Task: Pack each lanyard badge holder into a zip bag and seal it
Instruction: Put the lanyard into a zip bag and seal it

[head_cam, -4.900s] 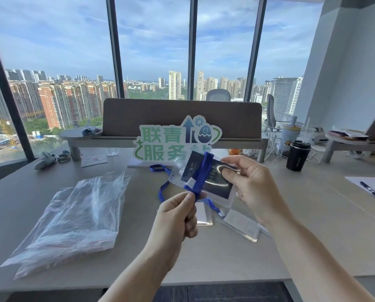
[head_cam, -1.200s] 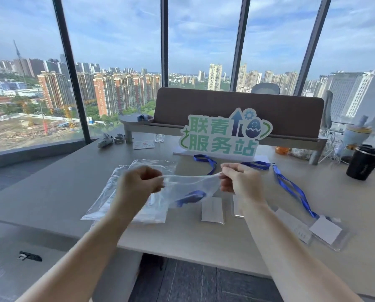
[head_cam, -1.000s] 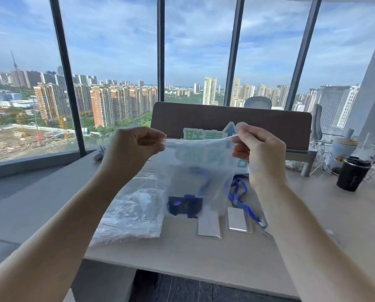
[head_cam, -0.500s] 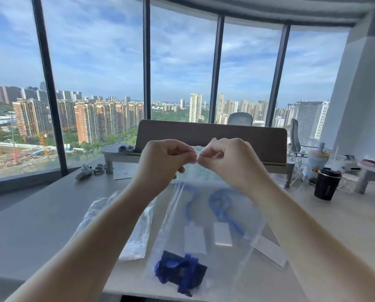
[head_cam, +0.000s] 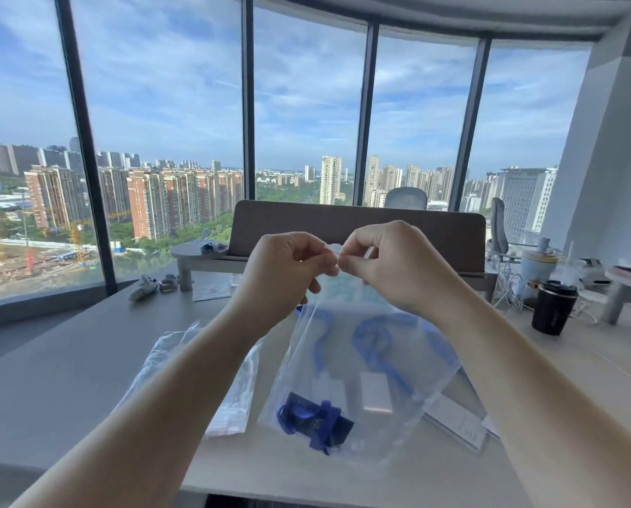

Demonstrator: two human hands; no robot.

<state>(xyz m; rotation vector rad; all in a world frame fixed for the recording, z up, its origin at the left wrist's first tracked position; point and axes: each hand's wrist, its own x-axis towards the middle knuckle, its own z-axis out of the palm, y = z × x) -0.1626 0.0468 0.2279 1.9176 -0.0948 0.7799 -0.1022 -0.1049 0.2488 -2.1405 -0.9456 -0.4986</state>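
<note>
Held up over the desk (head_cam: 68, 361), the clear zip bag (head_cam: 365, 364) hangs from its top edge, pinched close together by the left hand (head_cam: 281, 273) and right hand (head_cam: 391, 265), with the blue-lanyard badge holder (head_cam: 316, 421) lying bunched at the bag's bottom.

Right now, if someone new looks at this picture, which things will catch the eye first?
First, the left hand and right hand, raised at the centre, pinching the top edge of a clear zip bag. Next, the dark badge holder wrapped in blue lanyard at the bag's bottom. Behind, tall windows show a city skyline.
</note>
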